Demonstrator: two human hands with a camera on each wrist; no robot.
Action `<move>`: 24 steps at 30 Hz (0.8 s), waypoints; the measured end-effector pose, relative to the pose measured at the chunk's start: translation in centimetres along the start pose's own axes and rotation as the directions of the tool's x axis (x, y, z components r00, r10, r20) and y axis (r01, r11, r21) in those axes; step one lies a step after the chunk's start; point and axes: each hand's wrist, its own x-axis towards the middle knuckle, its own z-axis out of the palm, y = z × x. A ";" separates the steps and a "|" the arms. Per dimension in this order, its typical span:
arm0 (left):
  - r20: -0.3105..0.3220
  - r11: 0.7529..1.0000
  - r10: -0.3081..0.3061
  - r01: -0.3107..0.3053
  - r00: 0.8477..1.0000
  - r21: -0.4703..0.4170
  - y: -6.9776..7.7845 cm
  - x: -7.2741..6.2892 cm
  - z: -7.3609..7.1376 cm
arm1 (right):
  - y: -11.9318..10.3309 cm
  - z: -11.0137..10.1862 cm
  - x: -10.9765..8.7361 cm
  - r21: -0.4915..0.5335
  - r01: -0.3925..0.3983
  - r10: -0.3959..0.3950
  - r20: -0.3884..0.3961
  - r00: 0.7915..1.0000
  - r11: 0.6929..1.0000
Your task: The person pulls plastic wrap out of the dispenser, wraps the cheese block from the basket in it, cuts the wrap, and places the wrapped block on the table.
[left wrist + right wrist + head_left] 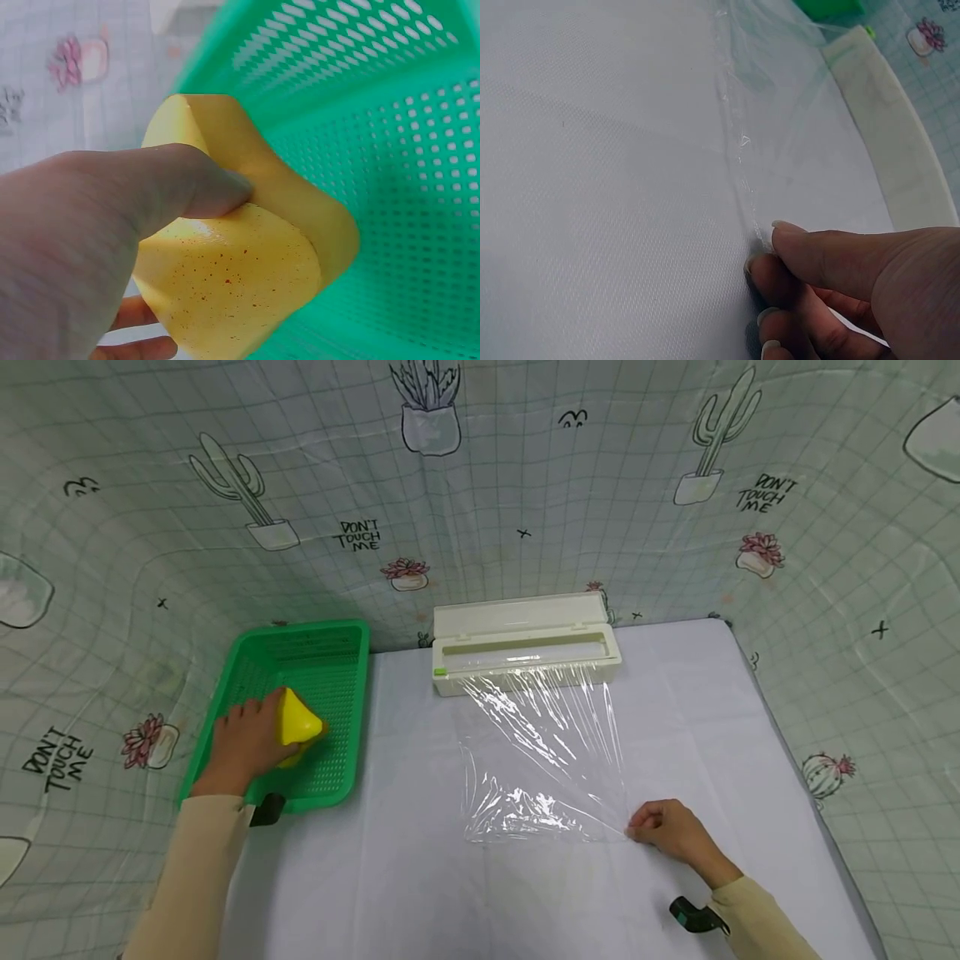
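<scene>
My left hand point(251, 739) grips a yellow star fruit point(298, 720) over the green basket point(360, 693). In the left wrist view, the thumb lies across the star fruit point(240, 277), whose smooth lobes carry small brown specks; other fingers are partly hidden behind it. At the near right corner of a sheet of cling film point(543, 760), my right hand point(671, 831) pinches the film between thumb and index finger. The clear sheet runs from the white cling film dispenser point(525, 681), whose lid point(517, 614) stands raised. Creases fan across the sheet toward the pinched corner.
A white cloth point(420, 893) covers the table under everything. Cactus-printed fabric point(495, 485) rises behind and on both sides. The basket stands at the left, with perforated walls, and the dispenser sits at the table's back edge.
</scene>
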 end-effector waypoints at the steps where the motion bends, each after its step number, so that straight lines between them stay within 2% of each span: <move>1: -0.023 1.000 0.016 -0.016 1.000 0.001 0.4 -0.1 -0.1 | 0.0 0.0 0.0 -0.001 0.001 -0.001 -0.003 1.000 1.000; 6: -0.139 0.995 0.098 -0.095 0.985 0.026 2.5 -0.4 -0.3 | 0.1 0.1 0.1 0.002 0.003 -0.003 -0.008 1.000 1.000; 13: -0.260 0.979 0.201 -0.185 0.945 0.086 5.7 -0.3 -0.9 | 0.0 0.2 0.0 0.009 0.005 -0.005 -0.010 1.000 1.000; 17: -0.274 0.970 0.239 -0.214 0.932 0.119 7.4 -0.1 -0.8 | 0.1 0.3 0.0 0.003 0.008 -0.008 -0.016 1.000 1.000; 24: -0.231 0.959 0.270 -0.238 0.935 0.157 9.9 0.4 0.0 | 0.2 0.4 0.1 -0.001 0.013 -0.013 -0.023 1.000 1.000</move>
